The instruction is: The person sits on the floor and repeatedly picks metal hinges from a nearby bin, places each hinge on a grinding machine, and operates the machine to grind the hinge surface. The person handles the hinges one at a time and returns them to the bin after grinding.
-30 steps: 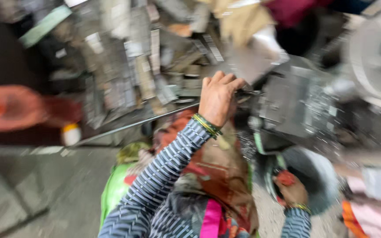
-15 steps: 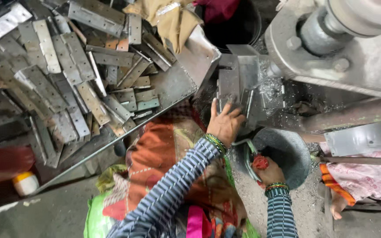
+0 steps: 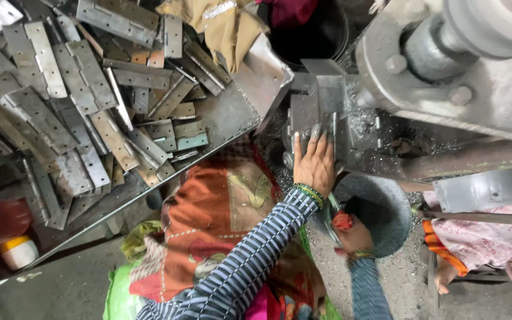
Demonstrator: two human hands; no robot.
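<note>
Presently left hand (image 3: 314, 166) lies flat, fingers together, on metal block (image 3: 321, 109) of press; right hand (image 3: 351, 234) grips bowl (image 3: 380, 204) rim, fingers curled. Hinge plates (image 3: 90, 118) cover table (image 3: 232, 121).

A slanted metal tray (image 3: 232, 118) carries a loose heap of flat grey hinge plates (image 3: 78, 118), overlapping at all angles. A crumpled tan cloth (image 3: 220, 26) lies at its upper edge. Below, bare grey floor (image 3: 60, 290).

A dusty grey concrete floor (image 3: 60, 290) is being lit by soft daylight. A flat grey metal tray (image 3: 232, 115) is being filled with piled metal strips (image 3: 78, 112). A big grey machine (image 3: 463, 71) is being seen at the right.
</note>
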